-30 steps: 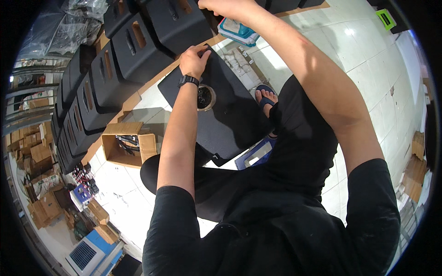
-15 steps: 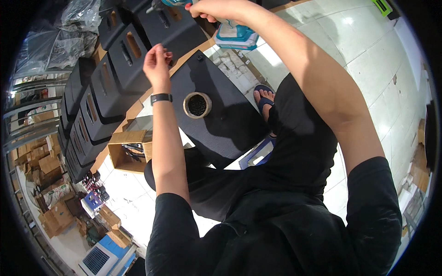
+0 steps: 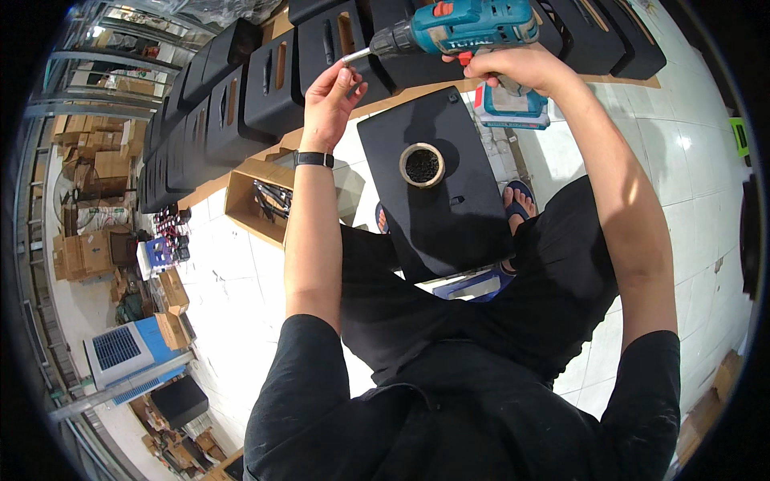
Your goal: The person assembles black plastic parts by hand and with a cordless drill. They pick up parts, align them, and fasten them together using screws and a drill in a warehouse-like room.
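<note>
My right hand (image 3: 521, 69) grips the handle of a teal and black cordless drill (image 3: 475, 26), its index finger by the red trigger. The drill lies level, its silver bit (image 3: 357, 56) pointing left. At the bit's tip, my left hand (image 3: 327, 111) has thumb and fingers pinched; anything small between them is hidden. Below the hands, between my legs, sits a black box-like piece (image 3: 473, 232) with a flat top. On it stands a round pale cup (image 3: 423, 185) holding small dark pieces (image 3: 422, 165), probably screws.
Black cases (image 3: 273, 96) with slotted sides stand in rows on cardboard beyond the hands. An open cardboard box (image 3: 241, 196) with black handle-like parts is at left. A blue plastic stool (image 3: 473, 287) shows under me. Shelving and cartons (image 3: 104, 164) line the far left.
The drill has come into fuller view, and its bit now meets my left fingertips. My view has shifted left, so the black piece and cup appear farther right.
</note>
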